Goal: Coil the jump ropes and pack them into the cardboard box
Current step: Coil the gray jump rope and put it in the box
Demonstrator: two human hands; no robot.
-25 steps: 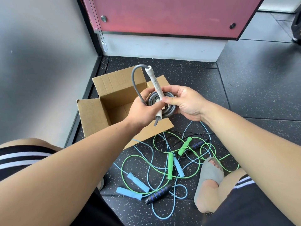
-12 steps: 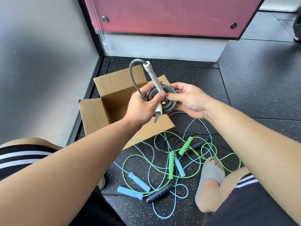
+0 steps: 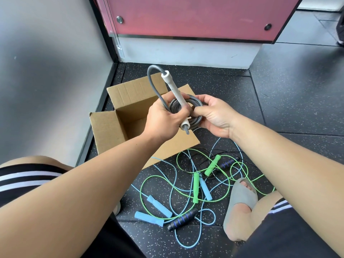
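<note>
L hand grips white handle against grey rope coil; R hand pinches the coil's other side. Coil is held in air betw. both hands. Cardboard box is open just below L hand.

Risks:
- Stiff loop above L hand is untucked. If either grip eases, coil prob. springs open.
- Handle may snag a box flap.
- Other ropes lie tangled under R forearm.

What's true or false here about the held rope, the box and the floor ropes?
1. The left hand and right hand hold the grey rope. True.
2. The grey rope lies in the cardboard box. False: it is held above it.
3. A green rope, blue rope and black rope lie tangled on the floor. True.
4. The white handle lies on the floor. False: the left hand grips it.
</note>
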